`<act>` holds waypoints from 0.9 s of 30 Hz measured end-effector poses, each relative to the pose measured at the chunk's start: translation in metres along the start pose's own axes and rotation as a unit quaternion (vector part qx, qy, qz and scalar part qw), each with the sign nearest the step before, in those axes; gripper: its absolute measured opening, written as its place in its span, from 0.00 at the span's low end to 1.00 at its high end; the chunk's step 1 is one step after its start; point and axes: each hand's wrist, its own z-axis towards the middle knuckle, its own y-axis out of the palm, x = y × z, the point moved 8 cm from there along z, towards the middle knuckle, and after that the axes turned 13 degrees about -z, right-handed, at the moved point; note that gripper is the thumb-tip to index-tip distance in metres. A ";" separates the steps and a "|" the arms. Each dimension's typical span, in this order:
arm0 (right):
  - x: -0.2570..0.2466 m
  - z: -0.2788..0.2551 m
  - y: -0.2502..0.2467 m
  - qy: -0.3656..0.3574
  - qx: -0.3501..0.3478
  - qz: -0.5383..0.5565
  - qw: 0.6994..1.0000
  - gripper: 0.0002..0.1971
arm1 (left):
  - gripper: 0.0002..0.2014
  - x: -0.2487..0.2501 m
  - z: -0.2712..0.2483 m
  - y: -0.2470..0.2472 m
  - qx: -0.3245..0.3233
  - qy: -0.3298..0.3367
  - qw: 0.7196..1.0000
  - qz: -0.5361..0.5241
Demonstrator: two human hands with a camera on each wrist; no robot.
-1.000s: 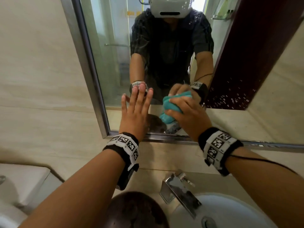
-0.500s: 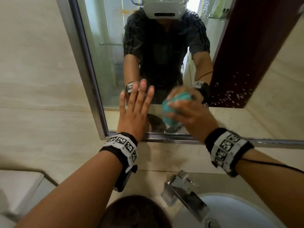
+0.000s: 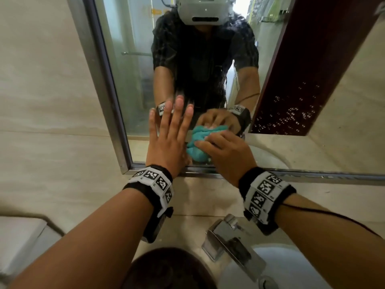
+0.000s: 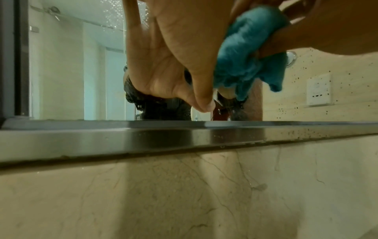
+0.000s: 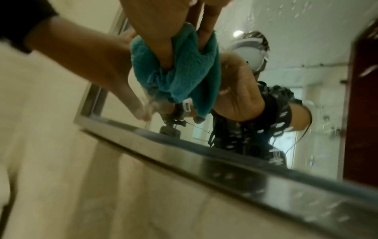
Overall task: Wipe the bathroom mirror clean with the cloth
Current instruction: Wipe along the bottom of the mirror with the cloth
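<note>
While our right hand (image 3: 227, 155) bunches the teal cloth (image 3: 198, 142) against the mirror (image 3: 133, 80) low by its frame, fingers curled round the wad, our left hand (image 3: 166, 142) braces flat, fingers spread — soft, light, compressible, so best gripped bunched; the glass is rigid and probably slick.

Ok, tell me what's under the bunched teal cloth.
The bunched teal cloth is pressed on the metal-framed mirror glass by the right hand. The glass beneath it is covered, so its state is unseen.

From head height we look down at the mirror (image 3: 133, 84); both wrist views look up, close beneath its frame (image 4: 184, 140).
</note>
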 end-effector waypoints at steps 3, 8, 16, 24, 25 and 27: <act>-0.013 -0.013 0.013 -0.035 -0.027 -0.004 0.999 0.19 | 0.63 0.001 -0.001 -0.001 -0.004 -0.006 1.000 0.001; -0.001 -0.071 0.027 -0.011 -0.139 0.054 0.989 0.24 | 0.63 0.000 0.000 0.000 -0.026 -0.024 0.999 -0.003; -0.004 -0.060 0.029 -0.022 -0.154 0.006 0.988 0.25 | 0.63 0.002 -0.002 0.000 -0.007 -0.013 1.000 -0.011; 0.064 0.004 -0.041 0.091 0.060 -0.005 0.994 0.22 | 0.59 0.003 -0.002 0.004 -0.029 -0.031 0.999 -0.010; 0.061 0.002 -0.041 0.100 0.068 -0.007 0.993 0.23 | 0.59 0.003 -0.002 0.004 -0.025 -0.027 0.999 -0.013; 0.040 -0.017 -0.016 0.047 0.021 -0.011 0.999 0.25 | 0.61 0.002 -0.002 0.004 -0.016 -0.022 0.999 -0.029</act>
